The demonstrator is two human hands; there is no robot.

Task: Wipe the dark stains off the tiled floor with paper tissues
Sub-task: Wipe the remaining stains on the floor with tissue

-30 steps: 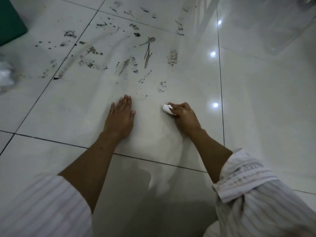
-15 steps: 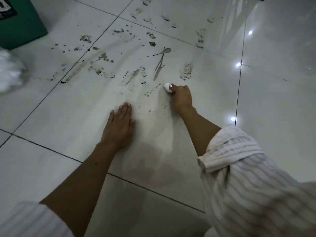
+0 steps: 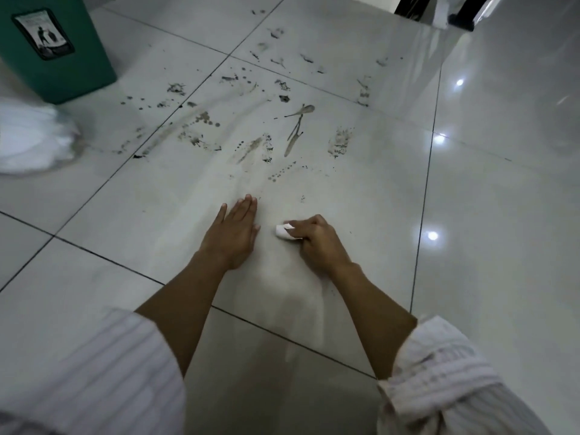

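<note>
While left hand (image 3: 233, 235) lies flat (fingers straight), right hand (image 3: 315, 241) fingers pinch crumpled tissue (image 3: 284, 231), glossy tiles (image 3: 470, 246)

The glossy pale tiled floor (image 3: 470, 277) bore dark smeared stains (image 3: 295, 133) at upper centre, a green plastic bin (image 3: 53, 48) and white crumpled tissues (image 3: 31, 136) at upper left.

Right hand (image 3: 317, 243) with tissue (image 3: 284, 231) back beside left hand (image 3: 233, 233).

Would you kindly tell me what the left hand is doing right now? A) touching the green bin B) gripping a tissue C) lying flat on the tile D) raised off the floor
C: the left hand lies flat on the tile; the right hand holds the tissue.
</note>
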